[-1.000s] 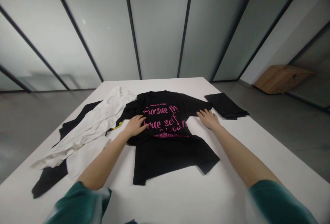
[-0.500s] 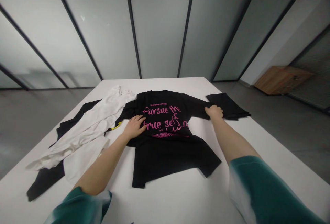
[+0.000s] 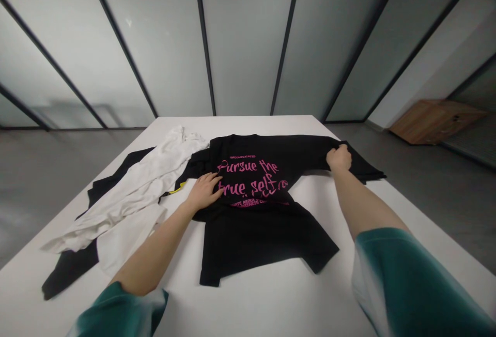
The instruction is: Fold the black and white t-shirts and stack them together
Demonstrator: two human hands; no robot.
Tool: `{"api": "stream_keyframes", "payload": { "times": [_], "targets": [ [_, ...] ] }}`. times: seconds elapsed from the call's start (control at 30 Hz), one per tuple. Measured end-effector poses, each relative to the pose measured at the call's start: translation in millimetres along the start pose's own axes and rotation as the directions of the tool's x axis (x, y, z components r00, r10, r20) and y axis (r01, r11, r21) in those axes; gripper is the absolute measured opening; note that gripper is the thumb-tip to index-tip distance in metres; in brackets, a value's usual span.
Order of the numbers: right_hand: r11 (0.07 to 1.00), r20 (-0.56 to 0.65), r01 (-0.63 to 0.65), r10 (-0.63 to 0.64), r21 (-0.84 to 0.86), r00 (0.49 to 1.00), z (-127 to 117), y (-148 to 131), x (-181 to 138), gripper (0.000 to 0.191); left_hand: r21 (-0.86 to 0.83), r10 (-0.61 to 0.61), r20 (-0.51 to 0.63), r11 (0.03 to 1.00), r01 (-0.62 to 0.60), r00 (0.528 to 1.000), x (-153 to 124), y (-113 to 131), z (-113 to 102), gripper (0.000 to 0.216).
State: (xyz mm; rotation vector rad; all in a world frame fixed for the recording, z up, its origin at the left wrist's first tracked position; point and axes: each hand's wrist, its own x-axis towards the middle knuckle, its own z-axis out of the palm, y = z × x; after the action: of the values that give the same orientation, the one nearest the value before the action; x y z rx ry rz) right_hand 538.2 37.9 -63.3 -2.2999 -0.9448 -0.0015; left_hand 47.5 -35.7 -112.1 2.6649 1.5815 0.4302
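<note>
A black T-shirt with pink lettering lies spread over the table, its lower part folded or bunched beneath the print. My left hand rests with fingers stretched out on the shirt's left side, beside the print. At the end of the right sleeve, my right hand is closed on the fabric and holds the sleeve out straight to the right. Behind that hand, a folded black cloth lies partly covered by the sleeve.
The white table carries a crumpled white garment on the left, over more black clothing. A yellow strip shows near my left hand. A wooden cabinet stands on the floor at the right, and frosted panels rise behind the table.
My right hand has moved to the right with the sleeve, which is now straighter and overlaps the folded black cloth. The print looks less creased. My left hand has stayed on the shirt.
</note>
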Motion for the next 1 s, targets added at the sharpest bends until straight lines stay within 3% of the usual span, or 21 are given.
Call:
{"api": "stream_keyframes", "payload": {
  "times": [0.13,0.27,0.43,0.63,0.7,0.77,0.83,0.9,0.93,1.0],
  "targets": [
    [0.998,0.018,0.052,-0.053,0.027,0.998,-1.2,16.8,13.4,0.036,0.007,0.027,0.001,1.000,-0.027,1.000,-0.7,5.6,-5.2,0.053],
    [0.984,0.003,0.156,-0.157,0.087,0.988,0.8,12.7,17.0,0.039,-0.002,0.043,0.001,0.999,-0.043,0.999,-1.1,10.4,-10.3,0.048],
    [0.958,-0.010,0.282,-0.282,0.040,0.959,-5.4,-19.7,6.3,0.039,-0.013,0.029,0.002,1.000,-0.029,1.000,-1.1,13.2,-13.1,0.045],
    [0.904,0.056,0.427,-0.427,0.005,0.903,-6.4,-73.8,-22.8,0.029,-0.004,0.028,0.007,1.000,-0.028,1.000,-0.6,13.9,-13.2,0.045],
    [0.882,0.122,0.459,-0.470,0.110,0.874,-1.4,-90.9,-33.0,0.025,-0.004,0.033,0.010,0.999,-0.033,0.999,-0.6,13.9,-13.2,0.045],
    [0.851,0.255,0.416,-0.500,0.319,0.827,5.1,-105.0,-41.7,0.024,-0.008,0.037,0.003,0.999,-0.037,0.999,-0.7,13.8,-13.2,0.045],
    [0.798,0.384,0.255,-0.509,0.546,0.771,11.6,-114.1,-48.0,0.028,-0.014,0.039,-0.005,0.999,-0.039,0.999,-0.9,13.7,-13.2,0.044],
    [0.744,0.445,0.108,-0.502,0.660,0.742,17.8,-116.7,-52.5,0.033,-0.016,0.036,-0.004,0.999,-0.036,0.999,-1.0,13.4,-12.7,0.044],
    [0.737,0.445,0.101,-0.505,0.668,0.739,21.0,-115.4,-54.8,0.034,-0.016,0.033,0.001,0.999,-0.033,0.999,-0.8,13.1,-12.2,0.044],
    [0.753,0.404,0.249,-0.565,0.608,0.720,28.7,-107.4,-61.5,0.035,-0.019,0.030,0.011,0.999,-0.029,1.000,-0.4,12.2,-10.8,0.044]
  ]
}}
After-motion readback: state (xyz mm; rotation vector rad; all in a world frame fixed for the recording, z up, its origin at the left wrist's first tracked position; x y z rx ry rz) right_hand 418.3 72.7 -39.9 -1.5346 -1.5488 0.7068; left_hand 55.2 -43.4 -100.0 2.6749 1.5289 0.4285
